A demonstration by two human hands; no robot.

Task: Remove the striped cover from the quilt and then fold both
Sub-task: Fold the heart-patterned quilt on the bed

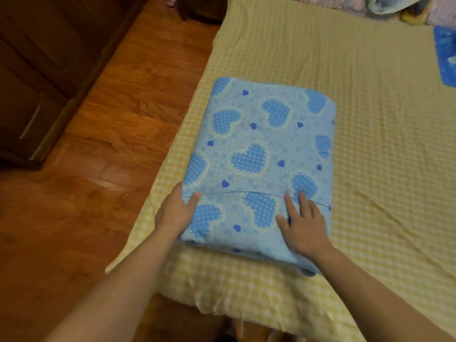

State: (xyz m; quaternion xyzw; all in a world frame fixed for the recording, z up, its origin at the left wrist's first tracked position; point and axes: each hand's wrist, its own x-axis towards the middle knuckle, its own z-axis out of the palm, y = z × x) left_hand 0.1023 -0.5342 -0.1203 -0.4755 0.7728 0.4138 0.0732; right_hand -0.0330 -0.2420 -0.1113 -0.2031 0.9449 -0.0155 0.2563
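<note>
A folded light-blue quilt printed with checked blue hearts lies as a thick rectangle near the left edge of the bed. My left hand is at the quilt's near-left side, thumb on top and fingers hidden along its edge. My right hand rests flat on the near-right part of the quilt with fingers straight and spread. No striped cover is clearly in view.
The bed carries a yellow checked sheet. A blue patterned cloth lies at the right edge, and bundled bedding sits at the far end. Wooden floor and a dark wooden cabinet are to the left.
</note>
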